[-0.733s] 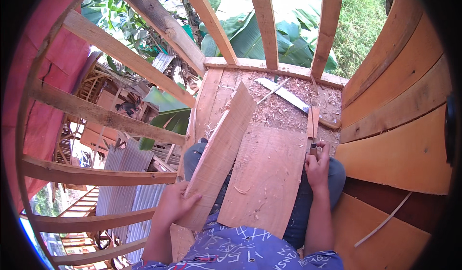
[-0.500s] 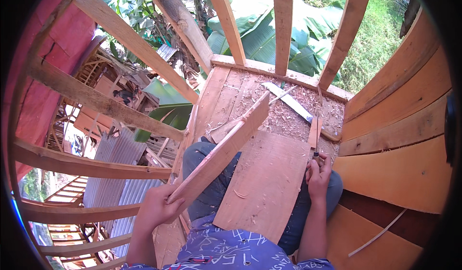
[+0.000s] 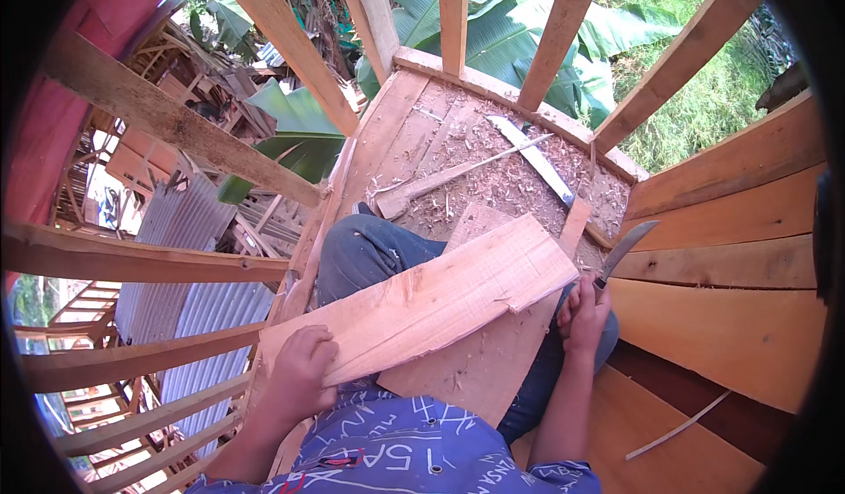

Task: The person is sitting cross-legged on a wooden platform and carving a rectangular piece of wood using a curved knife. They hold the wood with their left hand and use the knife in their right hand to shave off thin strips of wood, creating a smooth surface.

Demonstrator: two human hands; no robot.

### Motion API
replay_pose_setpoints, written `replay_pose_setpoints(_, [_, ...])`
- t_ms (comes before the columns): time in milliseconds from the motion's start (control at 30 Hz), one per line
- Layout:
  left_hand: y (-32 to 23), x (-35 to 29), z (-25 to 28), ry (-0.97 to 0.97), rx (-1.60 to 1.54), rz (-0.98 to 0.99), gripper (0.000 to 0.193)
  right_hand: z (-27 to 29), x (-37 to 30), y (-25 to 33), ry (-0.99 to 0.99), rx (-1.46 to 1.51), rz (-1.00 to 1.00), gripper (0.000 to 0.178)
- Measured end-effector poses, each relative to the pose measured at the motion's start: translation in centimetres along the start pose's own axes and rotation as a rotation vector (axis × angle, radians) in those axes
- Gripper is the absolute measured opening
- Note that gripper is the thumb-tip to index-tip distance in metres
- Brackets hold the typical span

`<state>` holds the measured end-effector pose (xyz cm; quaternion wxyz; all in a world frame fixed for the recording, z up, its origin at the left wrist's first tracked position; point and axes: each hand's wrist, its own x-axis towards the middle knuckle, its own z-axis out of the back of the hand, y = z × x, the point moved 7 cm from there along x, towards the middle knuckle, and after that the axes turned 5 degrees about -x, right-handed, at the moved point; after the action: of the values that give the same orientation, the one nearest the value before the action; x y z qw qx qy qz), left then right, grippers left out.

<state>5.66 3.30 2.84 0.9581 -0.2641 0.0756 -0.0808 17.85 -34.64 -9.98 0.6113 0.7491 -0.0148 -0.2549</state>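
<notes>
Your left hand grips the near end of the plank, which slants over a second board to just beside your right hand, closed around the handle of the curved knife.

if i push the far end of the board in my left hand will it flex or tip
The board is probably stiff: it reaches beyond the left hand without visible sag. Pushed at its far end, it would likely swivel or tip, since the hand grips it near the other end. Its bare wood looks dry, so it may not be slippery.
</notes>
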Motion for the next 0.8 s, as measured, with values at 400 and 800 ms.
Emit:
replay_pose_setpoints(400, [4.5, 0.2, -1.2, -0.084, -0.064, 0.146, 0.071, -1.9, -1.4, 0.3, 0.057, 0.031, -0.095, 0.032])
replay_pose_setpoints(800, [7.2, 2.1, 0.0, 0.587, -0.403, 0.358, 0.04, -2.2, 0.3, 3.3, 0.172, 0.196, 0.033, 0.024])
